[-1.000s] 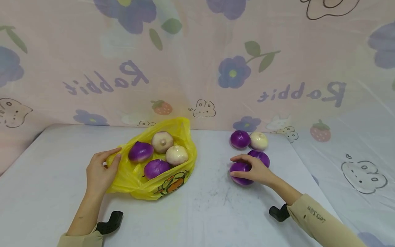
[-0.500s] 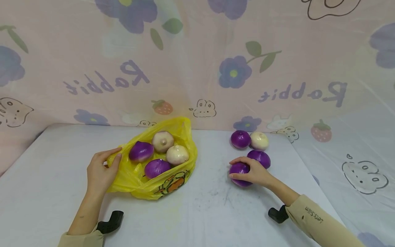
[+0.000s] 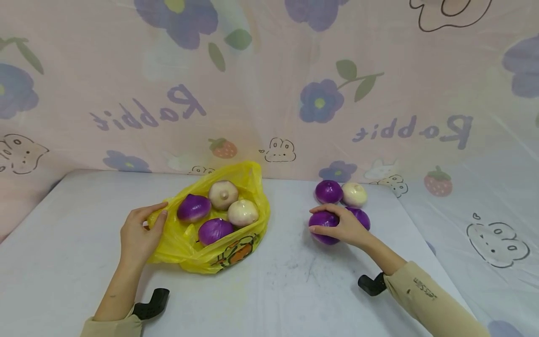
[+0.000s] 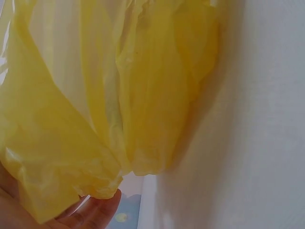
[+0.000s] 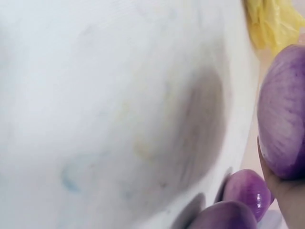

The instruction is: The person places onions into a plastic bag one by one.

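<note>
My left hand [image 3: 141, 232] pinches the left edge of a yellow plastic bag [image 3: 170, 250], which lies with its mouth spread. Inside the bag are two purple onions, one at the left [image 3: 193, 208] and one in front [image 3: 215, 231], and two white onions, one behind [image 3: 223, 195] and one at the right [image 3: 243, 213]. My right hand [image 3: 351, 226] grips a purple onion [image 3: 323, 228] between thumb and fingers. In the right wrist view, that purple onion [image 5: 286, 114] is apart from the tabletop, its shadow beneath. Another purple onion [image 3: 360, 218] is partly hidden behind my right hand.
At the table's back right sit a purple onion [image 3: 329, 192] and a white onion [image 3: 354, 194], side by side. A printed cloth [image 3: 261, 93] hangs behind the white table [image 3: 278, 281]. Black curved pieces stick out at both wrists, left [image 3: 152, 303] and right [image 3: 372, 284].
My right hand has raised the purple onion off the table and shifted it slightly left and away from me. My left hand keeps its hold on the bag.
</note>
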`<state>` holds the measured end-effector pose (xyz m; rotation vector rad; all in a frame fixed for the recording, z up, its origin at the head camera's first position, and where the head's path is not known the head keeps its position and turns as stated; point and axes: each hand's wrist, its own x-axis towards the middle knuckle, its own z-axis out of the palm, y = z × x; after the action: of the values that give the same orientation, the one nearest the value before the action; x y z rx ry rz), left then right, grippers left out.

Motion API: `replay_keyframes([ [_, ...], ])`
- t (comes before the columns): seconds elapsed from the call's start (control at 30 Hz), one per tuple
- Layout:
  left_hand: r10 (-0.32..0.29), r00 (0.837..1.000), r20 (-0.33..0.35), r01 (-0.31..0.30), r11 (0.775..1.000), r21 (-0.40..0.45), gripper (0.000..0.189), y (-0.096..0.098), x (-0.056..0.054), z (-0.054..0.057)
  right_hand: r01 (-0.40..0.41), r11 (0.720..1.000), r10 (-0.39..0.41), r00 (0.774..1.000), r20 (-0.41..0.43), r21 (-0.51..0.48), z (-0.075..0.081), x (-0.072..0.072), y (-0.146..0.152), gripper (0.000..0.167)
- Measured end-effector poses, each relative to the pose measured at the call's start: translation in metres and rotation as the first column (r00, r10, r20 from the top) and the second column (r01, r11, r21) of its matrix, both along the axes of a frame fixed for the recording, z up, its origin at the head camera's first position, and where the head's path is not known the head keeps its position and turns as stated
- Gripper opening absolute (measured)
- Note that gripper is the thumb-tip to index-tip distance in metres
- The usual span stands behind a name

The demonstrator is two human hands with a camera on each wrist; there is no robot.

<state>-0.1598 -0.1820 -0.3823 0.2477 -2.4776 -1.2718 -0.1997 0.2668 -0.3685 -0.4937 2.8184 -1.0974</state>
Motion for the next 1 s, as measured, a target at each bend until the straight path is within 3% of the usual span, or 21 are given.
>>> replay_keyframes([
  [0.43,0.003,1.0,-0.005,-0.003,1.0,-0.001,0.031,-0.001,0.0,-0.002,0.004,0.999,-0.004,1.0,-0.002,-0.04,0.02,-0.011,-0.023,0.048],
  [0.7,-0.001,1.0,-0.016,0.001,1.0,-0.003,0.031,-0.001,0.0,-0.002,0.005,0.997,-0.002,0.999,0.045,-0.081,0.034,-0.02,-0.045,0.049],
  [1.0,0.0,1.0,-0.022,0.0,1.0,-0.003,0.031,-0.001,0.001,0.0,-0.107,0.983,0.106,0.994,-0.013,-0.149,0.05,-0.032,-0.083,0.047],
])
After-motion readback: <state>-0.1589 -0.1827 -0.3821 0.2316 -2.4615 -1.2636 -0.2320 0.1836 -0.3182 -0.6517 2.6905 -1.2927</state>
